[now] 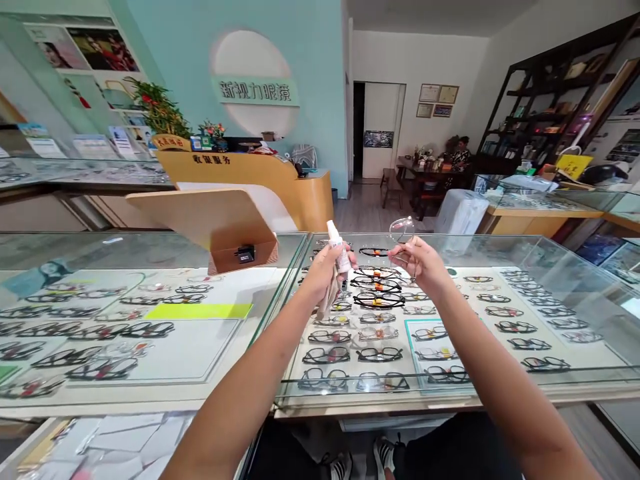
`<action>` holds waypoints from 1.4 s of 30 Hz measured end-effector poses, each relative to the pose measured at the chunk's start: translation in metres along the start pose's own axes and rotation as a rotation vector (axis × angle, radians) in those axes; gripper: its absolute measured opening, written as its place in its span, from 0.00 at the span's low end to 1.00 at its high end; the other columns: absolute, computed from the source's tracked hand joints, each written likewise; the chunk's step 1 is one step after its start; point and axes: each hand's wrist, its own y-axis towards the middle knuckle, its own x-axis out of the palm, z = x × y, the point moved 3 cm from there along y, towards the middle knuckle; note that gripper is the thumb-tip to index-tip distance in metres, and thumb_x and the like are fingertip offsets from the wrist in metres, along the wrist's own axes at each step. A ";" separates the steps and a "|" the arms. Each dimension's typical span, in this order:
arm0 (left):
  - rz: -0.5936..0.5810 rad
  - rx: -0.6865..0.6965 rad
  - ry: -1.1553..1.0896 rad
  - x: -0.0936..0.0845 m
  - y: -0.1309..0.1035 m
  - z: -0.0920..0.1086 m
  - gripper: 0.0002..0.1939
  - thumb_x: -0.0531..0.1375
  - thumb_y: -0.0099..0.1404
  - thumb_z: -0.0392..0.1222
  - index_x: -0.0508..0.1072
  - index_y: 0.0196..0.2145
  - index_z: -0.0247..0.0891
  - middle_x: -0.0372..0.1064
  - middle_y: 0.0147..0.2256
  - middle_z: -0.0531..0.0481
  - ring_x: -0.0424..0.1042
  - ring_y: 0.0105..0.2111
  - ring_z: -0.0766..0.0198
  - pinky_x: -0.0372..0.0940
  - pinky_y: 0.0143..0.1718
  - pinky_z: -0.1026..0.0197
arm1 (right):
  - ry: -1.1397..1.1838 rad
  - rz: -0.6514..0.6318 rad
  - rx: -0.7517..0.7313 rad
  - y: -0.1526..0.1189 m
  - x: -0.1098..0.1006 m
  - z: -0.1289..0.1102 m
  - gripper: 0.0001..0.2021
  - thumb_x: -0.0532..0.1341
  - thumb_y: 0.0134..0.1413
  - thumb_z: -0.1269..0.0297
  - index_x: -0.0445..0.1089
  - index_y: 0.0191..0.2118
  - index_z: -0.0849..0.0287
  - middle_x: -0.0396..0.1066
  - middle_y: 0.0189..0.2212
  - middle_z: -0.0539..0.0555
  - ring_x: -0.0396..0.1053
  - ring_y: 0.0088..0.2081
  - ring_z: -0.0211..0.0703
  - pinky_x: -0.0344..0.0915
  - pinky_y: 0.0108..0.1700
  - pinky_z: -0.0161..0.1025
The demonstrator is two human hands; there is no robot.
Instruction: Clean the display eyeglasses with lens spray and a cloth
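Observation:
My left hand (323, 270) is closed round a small white spray bottle (338, 248), its nozzle pointing up. A beige cloth (327, 298) hangs from the same hand. To the right, my right hand (419, 261) pinches a pair of thin-framed glasses (401, 230), raised above the counter with a lens upward. Both hands are over the glass display case (453, 380), in which rows of glasses (379, 301) lie on a white surface.
On the left counter stands a wooden-backed mirror (200, 213). A yellow-green strip (200, 311) lies among more glasses there. An open drawer (125, 443) with papers is at the lower left. A person (460, 155) sits at a dark table in the back.

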 end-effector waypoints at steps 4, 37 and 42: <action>-0.105 -0.126 -0.061 0.013 -0.008 -0.008 0.26 0.78 0.51 0.49 0.72 0.41 0.41 0.67 0.29 0.54 0.70 0.30 0.63 0.61 0.21 0.69 | 0.084 -0.001 0.048 -0.001 -0.009 0.024 0.26 0.82 0.47 0.47 0.66 0.33 0.53 0.82 0.36 0.48 0.82 0.44 0.43 0.78 0.55 0.44; -0.105 0.096 0.601 0.019 -0.014 -0.010 0.35 0.60 0.64 0.76 0.63 0.23 0.41 0.59 0.25 0.51 0.57 0.28 0.61 0.53 0.32 0.58 | -0.194 -0.334 0.068 -0.029 0.015 0.046 0.16 0.72 0.65 0.48 0.70 0.40 0.52 0.81 0.44 0.52 0.78 0.49 0.49 0.70 0.59 0.49; -0.111 0.081 0.579 0.014 -0.011 -0.008 0.37 0.52 0.66 0.81 0.66 0.27 0.41 0.64 0.28 0.49 0.60 0.27 0.62 0.58 0.32 0.58 | -0.017 -0.234 0.058 -0.023 0.012 0.038 0.17 0.75 0.61 0.50 0.70 0.37 0.52 0.82 0.41 0.52 0.80 0.48 0.48 0.72 0.55 0.46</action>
